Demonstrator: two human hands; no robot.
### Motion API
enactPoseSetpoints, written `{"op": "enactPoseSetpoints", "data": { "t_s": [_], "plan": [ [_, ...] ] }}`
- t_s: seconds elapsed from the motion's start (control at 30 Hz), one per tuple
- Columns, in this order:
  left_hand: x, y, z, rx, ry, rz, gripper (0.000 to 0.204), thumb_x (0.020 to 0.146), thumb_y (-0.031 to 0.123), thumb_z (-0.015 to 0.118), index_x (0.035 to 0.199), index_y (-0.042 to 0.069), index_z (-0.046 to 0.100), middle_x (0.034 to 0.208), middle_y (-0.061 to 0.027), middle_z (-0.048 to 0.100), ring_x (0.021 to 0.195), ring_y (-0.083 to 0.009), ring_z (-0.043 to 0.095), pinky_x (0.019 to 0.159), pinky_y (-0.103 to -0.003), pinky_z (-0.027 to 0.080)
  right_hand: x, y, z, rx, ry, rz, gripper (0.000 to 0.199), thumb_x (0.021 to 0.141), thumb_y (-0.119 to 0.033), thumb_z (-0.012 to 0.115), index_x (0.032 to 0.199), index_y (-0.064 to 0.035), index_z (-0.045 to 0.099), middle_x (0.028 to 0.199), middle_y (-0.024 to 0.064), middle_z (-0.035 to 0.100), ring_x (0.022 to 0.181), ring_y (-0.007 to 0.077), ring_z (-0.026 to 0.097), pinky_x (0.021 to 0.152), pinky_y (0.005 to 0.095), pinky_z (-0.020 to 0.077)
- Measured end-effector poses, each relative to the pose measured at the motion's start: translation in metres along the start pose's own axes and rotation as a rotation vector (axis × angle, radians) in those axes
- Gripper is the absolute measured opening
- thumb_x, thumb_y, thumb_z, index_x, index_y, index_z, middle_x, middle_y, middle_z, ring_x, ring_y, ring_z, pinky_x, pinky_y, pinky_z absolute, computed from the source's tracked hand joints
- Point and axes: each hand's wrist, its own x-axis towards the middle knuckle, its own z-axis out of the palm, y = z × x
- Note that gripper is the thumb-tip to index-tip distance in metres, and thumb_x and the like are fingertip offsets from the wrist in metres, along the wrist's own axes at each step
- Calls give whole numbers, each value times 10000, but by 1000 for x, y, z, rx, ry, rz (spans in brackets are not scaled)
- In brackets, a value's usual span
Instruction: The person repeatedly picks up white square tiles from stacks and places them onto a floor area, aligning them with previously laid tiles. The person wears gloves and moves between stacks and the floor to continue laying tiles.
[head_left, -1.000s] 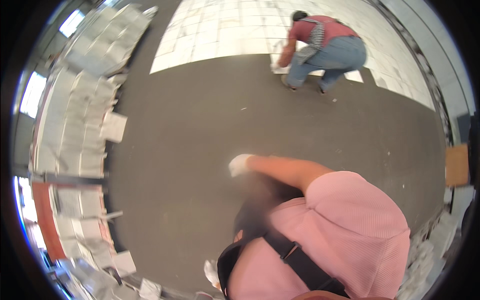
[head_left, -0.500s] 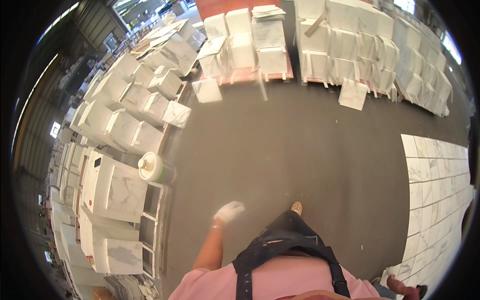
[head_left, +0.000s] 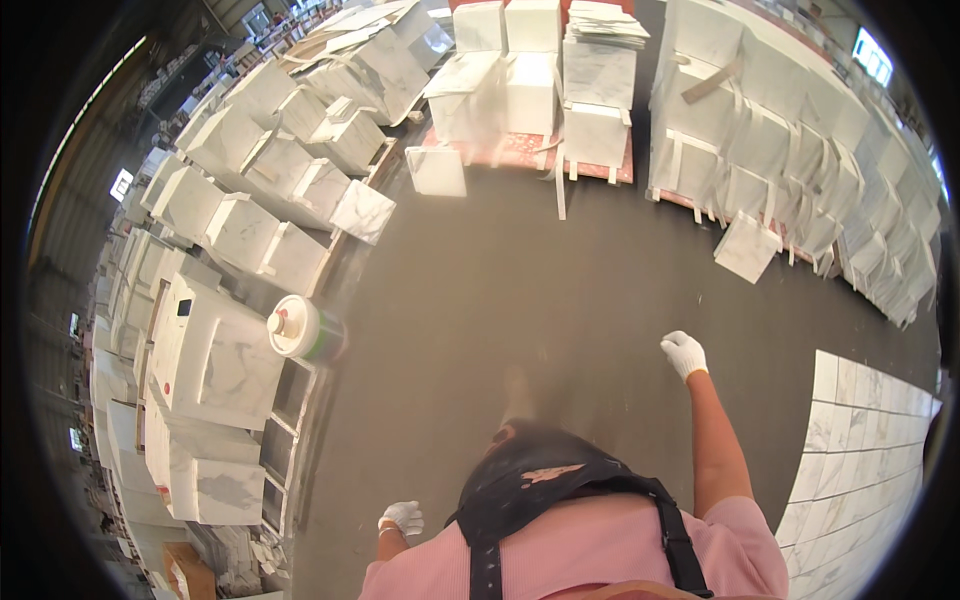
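Right hand [head_left: 683, 355]: swung into your view, fingers curled together.
Left hand [head_left: 403, 517]: drawn nearer you; finger pose unclear.
White tub [head_left: 295, 328]: at your left.

I see white tiles [head_left: 850, 455] with gray streaks lying flat in neat rows on the right. Ahead, one square white tile [head_left: 748, 247] rests by a big stack [head_left: 755, 135]; I can't tell if it leans

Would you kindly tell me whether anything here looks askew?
Two things, perhaps: beyond the white-gloved right hand, a square white marbled tile sits askew at the foot of strapped white stacks, and a flat brown strip slants across them, breaking their rows.
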Motion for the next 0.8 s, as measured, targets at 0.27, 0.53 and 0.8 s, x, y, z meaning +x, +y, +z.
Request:
{"op": "enactPoseSetpoints", "data": {
  "t_s": [0.27, 0.53, 0.8],
  "plan": [
    [95, 251, 2, 191, -83, 256, 179, 950, 208, 567, 979, 236, 741, 845, 23, 738, 769, -198, 705, 582, -357, 553, 47, 3, 106, -482, -269, -195, 232, 840, -227, 636, 921, -41, 747, 902, 178, 744, 847, 331, 730, 763, 446, 587],
    [80, 605, 53, 349, 40, 708, 249, 940, 269, 643, 1082, 65, 649, 839, -20, 645, 691, -137, 629, 552, -315, 517, 13, 7, 80, -844, -859, 184, 205, 932, -245, 593, 997, -125, 747, 963, 104, 755, 895, 264, 735, 735, 406, 606],
    [114, 774, 156, 886, 75, 1306, 430, 926, 321, 674, 1276, 73, 645, 1000, -61, 700, 795, -164, 691, 666, -326, 576, 239, -61, 91, -991, -977, -113, 154, 844, -173, 679, 945, -120, 783, 948, 136, 765, 861, 329, 743, 741, 453, 601]
  ]
}}
